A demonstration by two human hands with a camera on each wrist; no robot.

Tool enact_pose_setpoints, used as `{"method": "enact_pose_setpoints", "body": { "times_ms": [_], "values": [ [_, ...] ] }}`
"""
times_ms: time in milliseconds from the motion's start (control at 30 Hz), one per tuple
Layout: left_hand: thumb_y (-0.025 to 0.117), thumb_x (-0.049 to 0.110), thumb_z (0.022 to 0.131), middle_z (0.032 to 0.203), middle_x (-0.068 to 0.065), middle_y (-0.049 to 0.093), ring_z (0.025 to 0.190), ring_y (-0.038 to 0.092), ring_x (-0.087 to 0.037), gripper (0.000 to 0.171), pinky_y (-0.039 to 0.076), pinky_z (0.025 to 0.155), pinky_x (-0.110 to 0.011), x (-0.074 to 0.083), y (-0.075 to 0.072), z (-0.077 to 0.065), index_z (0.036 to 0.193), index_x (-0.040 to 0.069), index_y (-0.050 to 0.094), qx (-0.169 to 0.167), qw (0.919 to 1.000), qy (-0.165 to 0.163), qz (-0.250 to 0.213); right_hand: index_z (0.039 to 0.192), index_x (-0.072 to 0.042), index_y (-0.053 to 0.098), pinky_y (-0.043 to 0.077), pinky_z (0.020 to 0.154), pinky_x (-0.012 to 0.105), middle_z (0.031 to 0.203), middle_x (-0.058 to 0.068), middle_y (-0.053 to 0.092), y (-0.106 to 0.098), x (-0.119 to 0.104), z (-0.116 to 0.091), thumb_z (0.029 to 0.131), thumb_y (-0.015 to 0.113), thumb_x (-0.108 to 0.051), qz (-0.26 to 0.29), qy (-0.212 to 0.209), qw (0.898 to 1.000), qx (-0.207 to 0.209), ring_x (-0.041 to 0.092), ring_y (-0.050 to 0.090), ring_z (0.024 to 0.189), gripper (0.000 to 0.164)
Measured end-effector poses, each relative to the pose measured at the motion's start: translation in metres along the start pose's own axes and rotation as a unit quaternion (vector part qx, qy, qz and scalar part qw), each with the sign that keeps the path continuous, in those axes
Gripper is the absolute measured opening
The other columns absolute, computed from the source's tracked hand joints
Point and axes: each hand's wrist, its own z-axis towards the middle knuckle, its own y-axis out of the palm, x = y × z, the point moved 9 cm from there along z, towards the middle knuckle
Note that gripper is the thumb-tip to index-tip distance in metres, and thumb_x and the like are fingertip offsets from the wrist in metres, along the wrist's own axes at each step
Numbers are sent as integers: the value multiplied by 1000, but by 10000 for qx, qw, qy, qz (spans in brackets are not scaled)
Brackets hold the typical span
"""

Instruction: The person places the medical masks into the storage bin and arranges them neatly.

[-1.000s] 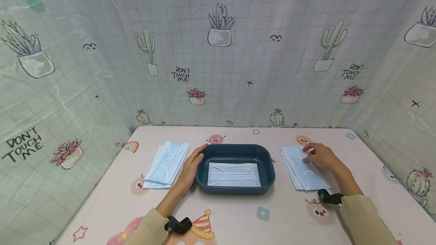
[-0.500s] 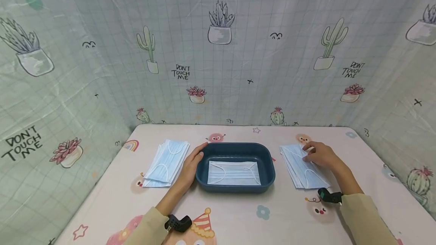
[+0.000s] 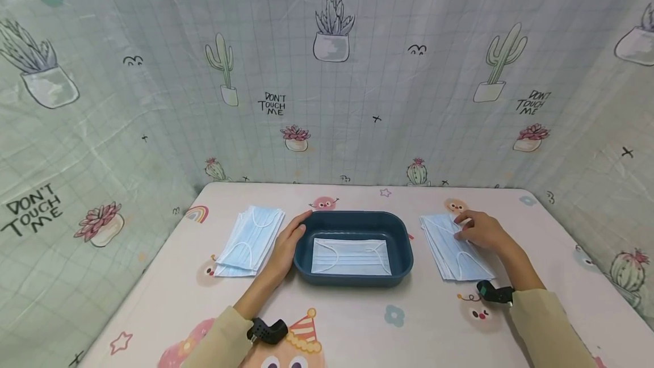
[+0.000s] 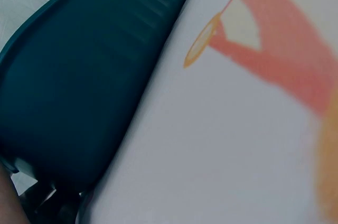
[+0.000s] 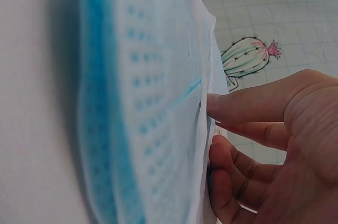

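At the bottom of the head view, a left sleeve (image 3: 219, 339) and a right sleeve (image 3: 549, 325), both beige, reach in from the lower edge, each with a black wrist device (image 3: 268, 331) beyond the cuff. Between them the pale tabletop (image 3: 352, 334) shows a printed face in a striped party hat (image 3: 305, 328) and a blue flower print (image 3: 394, 316).

Farther up, left of centre, the left hand (image 3: 282, 251) lies along the outside of the dark blue tray (image 3: 352, 281), its fingers extended against the wall and rim rather than clenched. The tray stands in the middle of the frame, and inside, a light blue mask (image 3: 351, 257) lies flat and crosswise near the front wall.

Just left of that hand, a fanned left mask stack (image 3: 247, 243) lies slanted on the tabletop. Right of the tray, apart from it, is the right mask stack (image 3: 449, 251). The right hand (image 3: 482, 231) is over its upper right part, fingers bent, tips touching the top mask; even the right wrist view leaves it unclear whether they pinch it.

Behind the tabletop's far edge, a grey-green cloth (image 3: 378, 90) printed with cacti fills the upper frame.
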Motion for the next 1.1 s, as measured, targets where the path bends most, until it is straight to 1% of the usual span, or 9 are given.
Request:
{"method": "enact_pose_setpoints", "body": {
  "times_ms": [133, 267, 567, 667, 800, 900, 1100],
  "values": [
    [41, 23, 111, 161, -3, 48, 156, 34, -25, 43, 20, 130, -50, 5, -1, 3, 152, 20, 51, 2, 10000, 55, -5, 125, 3, 61, 49, 74, 35, 102, 23, 65, -3, -3, 0, 89, 73, -18, -6, -60, 10000, 38, 32, 59, 90, 43],
    [41, 24, 111, 161, -3, 48, 156, 34, -25, 43, 19, 130, -50, 7, -1, 4, 153, 20, 51, -7, 10000, 82, -15, 125, 3, 61, 49, 73, 35, 101, 23, 65, -5, -5, 0, 89, 73, -18, -34, -98, 9999, 62, 32, 59, 90, 43],
    [40, 23, 111, 161, -3, 48, 156, 34, -25, 43, 20, 130, -51, 6, -1, 2, 152, 20, 51, 15, 10000, 4, 75, 125, 4, 61, 50, 74, 35, 103, 24, 65, -4, -4, 0, 89, 74, -17, 13, -39, 10000, 35, 32, 60, 90, 43],
    [41, 22, 111, 161, -4, 48, 156, 34, -27, 43, 20, 129, -52, 5, -1, 2, 153, 19, 51, -6, 10000, 21, 86, 124, 4, 61, 52, 76, 36, 105, 25, 65, -3, -2, 1, 89, 74, -16, 5, 13, 10000, 36, 33, 60, 91, 42],
    [41, 23, 111, 161, -3, 48, 156, 34, -26, 43, 21, 130, -52, 3, 0, 1, 152, 20, 51, -14, 10000, 24, 79, 118, 5, 64, 53, 78, 39, 108, 27, 66, -2, -2, 0, 89, 75, -15, 2, 16, 10000, 36, 35, 60, 93, 37],
    [41, 24, 111, 161, -1, 48, 156, 34, -24, 43, 20, 130, -50, 1, 0, 1, 152, 22, 51, -14, 10000, -26, 36, 113, 6, 66, 53, 79, 40, 108, 25, 66, -1, -2, -1, 90, 74, -14, 3, 31, 10000, 33, 34, 60, 94, 32],
    [42, 24, 111, 160, -2, 49, 156, 35, -25, 43, 19, 130, -50, 1, 0, -1, 152, 21, 52, 4, 10000, -13, -8, 107, 5, 68, 52, 77, 37, 102, 22, 67, 1, 0, 0, 91, 73, -14, 5, 99, 10000, 13, 31, 59, 91, 26]
  ]
}}
